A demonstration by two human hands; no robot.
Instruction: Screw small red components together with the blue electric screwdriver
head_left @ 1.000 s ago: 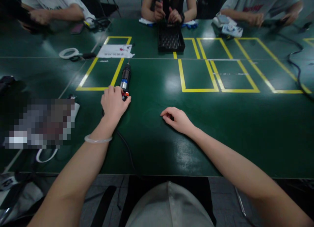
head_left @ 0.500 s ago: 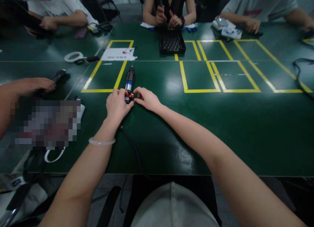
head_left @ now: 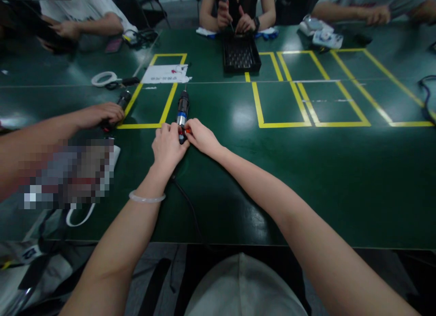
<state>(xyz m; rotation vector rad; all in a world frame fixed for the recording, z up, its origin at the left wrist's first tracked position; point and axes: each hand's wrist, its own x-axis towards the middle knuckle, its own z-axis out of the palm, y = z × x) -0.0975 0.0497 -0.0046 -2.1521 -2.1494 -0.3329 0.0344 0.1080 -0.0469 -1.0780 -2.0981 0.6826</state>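
A corded electric screwdriver (head_left: 182, 107) with a black body and a blue band lies on the green table (head_left: 238, 170), its tip pointing away from me. My left hand (head_left: 167, 145) is closed round its near end. My right hand (head_left: 200, 135) meets it from the right, fingertips pinched on the small red part at that same end. The tool's black cable (head_left: 187, 207) runs back from under my left hand toward the table's near edge. A pale bangle sits on my left wrist.
A co-worker's hand (head_left: 98, 114) at the left grips another black screwdriver. Yellow tape boxes (head_left: 279, 97) mark the table. A black tray (head_left: 241, 57), a paper sheet (head_left: 165, 73), a white tape ring (head_left: 102, 78) and other people's hands lie at the far side.
My right hand came over from the open table to the screwdriver's near end and now pinches it. The co-worker's arm reached in from the left.
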